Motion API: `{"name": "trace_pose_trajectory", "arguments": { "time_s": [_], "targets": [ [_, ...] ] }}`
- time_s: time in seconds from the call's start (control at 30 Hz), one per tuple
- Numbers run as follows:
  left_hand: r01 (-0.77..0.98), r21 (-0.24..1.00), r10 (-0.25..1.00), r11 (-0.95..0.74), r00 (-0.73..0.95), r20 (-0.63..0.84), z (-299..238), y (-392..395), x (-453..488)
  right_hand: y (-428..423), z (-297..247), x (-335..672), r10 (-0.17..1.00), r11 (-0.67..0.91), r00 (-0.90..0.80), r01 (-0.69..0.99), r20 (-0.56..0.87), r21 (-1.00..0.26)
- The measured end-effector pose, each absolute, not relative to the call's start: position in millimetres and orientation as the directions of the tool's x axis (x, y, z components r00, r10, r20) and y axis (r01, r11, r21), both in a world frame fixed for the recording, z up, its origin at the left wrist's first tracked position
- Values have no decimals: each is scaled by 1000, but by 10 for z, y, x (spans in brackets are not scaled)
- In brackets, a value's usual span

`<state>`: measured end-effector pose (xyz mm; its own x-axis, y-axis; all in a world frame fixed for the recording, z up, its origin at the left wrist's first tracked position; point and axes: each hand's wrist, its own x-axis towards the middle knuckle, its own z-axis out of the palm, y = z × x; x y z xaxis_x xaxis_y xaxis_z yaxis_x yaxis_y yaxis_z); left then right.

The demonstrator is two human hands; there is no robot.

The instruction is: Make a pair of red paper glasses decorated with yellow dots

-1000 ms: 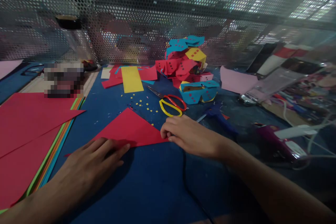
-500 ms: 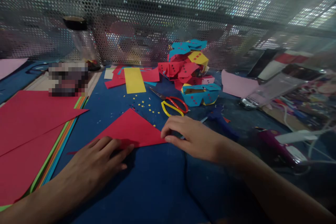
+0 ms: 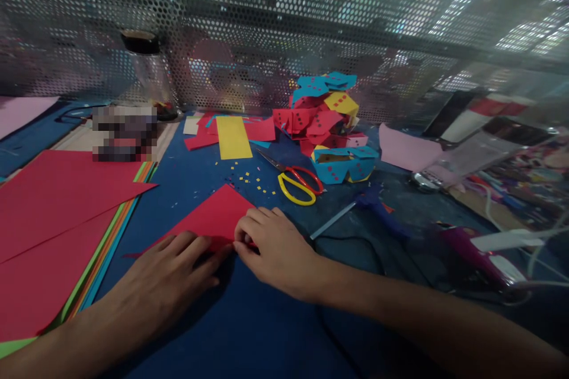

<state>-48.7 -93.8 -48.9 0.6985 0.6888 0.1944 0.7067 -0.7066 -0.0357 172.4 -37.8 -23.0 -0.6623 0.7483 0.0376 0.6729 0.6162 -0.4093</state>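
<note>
A folded sheet of red paper (image 3: 217, 213), its peak facing away from me, lies on the blue tabletop. My left hand (image 3: 164, 275) rests on its near left part, fingers slightly bent and apart, holding the sheet down. Along the near edge, my right hand (image 3: 278, 254) is closed, thumb and fingers pinching the paper and covering its right corner. The two hands almost meet at the middle of that edge. Just beyond the right hand are scissors (image 3: 297, 188) with one yellow and one red handle. A blue glue gun (image 3: 377, 210) with a glue stick lies to the right.
Stacked coloured sheets (image 3: 66, 207), red on top, lie at left. Farther back are a yellow paper strip (image 3: 234, 137), tiny paper squares and a heap of dotted paper shapes (image 3: 317, 118). A clear container (image 3: 153, 77) stands at back left; a purple tool (image 3: 478, 251) lies right.
My right hand has slid left along the near edge of the red paper, from its right corner towards my left hand. The left hand stays on the paper.
</note>
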Motion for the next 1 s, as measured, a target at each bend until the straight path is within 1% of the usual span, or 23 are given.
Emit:
{"name": "trace_pose_trajectory", "arguments": {
  "time_s": [0.17, 0.33, 0.47, 0.73, 1.0],
  "targets": [
    [696, 12, 677, -718, 693, 250, -503, -937, -490, -387, -228, 1723, 755, 622, -654, 691, 48, -369],
    [700, 49, 690, -713, 688, 224, -507, -942, -510, -378, -237, 1808, 778, 590, -627, 706, 41, -391],
    [705, 35, 694, -708, 686, 218, -514, -951, -514, -365, -256, 1892, 781, 587, -623, 700, 55, -408],
    [703, 2, 687, -712, 695, 212, -475, -954, -500, -355, -218, 2070, 822, 519, -570, 748, 1, -413],
    [700, -8, 681, -714, 696, 227, -478, -955, -508, -369, -210, 2304, 860, 465, -508, 813, -38, -351]
  ]
}}
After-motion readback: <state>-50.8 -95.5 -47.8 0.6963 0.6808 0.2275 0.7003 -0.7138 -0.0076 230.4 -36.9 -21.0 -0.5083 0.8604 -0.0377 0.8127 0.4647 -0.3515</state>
